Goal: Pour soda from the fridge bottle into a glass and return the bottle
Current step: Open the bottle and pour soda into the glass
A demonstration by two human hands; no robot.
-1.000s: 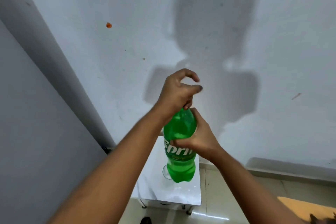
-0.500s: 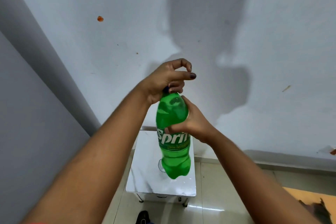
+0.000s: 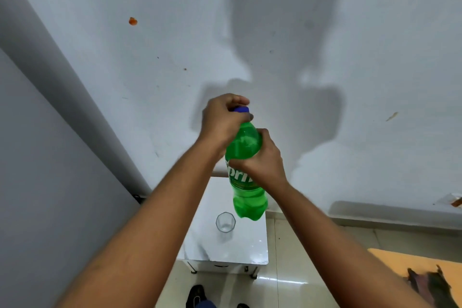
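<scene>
A green Sprite bottle (image 3: 246,145) is held upright in the air above a small white table (image 3: 247,250). My right hand (image 3: 261,160) wraps around the bottle's upper body, covering part of the label. My left hand (image 3: 222,120) is closed around the blue cap (image 3: 241,109) at the top. An empty clear glass (image 3: 225,222) stands on the table, below and slightly left of the bottle's base.
A grey-white wall fills the background, with a corner and a second wall on the left. Tiled floor surrounds the table. An orange surface (image 3: 410,265) with a dark cloth lies at the lower right. My shoes (image 3: 197,295) show at the bottom edge.
My left hand has closed down over the cap, its fingers curled tighter than before. The bottle shifted so that the glass now shows clear of its base.
</scene>
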